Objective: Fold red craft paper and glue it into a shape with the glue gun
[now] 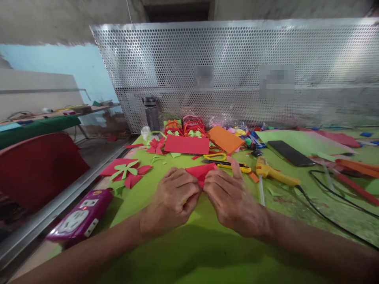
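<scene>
A small folded piece of red paper [203,171] is pinched between my two hands above the green table top [189,252]. My left hand [174,195] has its fingers closed on the left edge of the paper. From the other side my right hand [232,199] grips it, thumb pointing up. The fingertips and the lower part of the piece are hidden. Just beyond the hands lie yellow-handled scissors [215,157] and a yellow utility knife [237,169]. A yellow glue gun [275,173] rests to the right of my right hand.
A purple power strip [79,217] sits at the left edge. Red and green paper flowers [126,169], a red rectangle [186,144], an orange sheet [225,139] and a black phone [290,153] lie about. Behind stand a dark bottle [152,112] and a perforated metal panel [177,55]. A black cord [331,225] crosses the right.
</scene>
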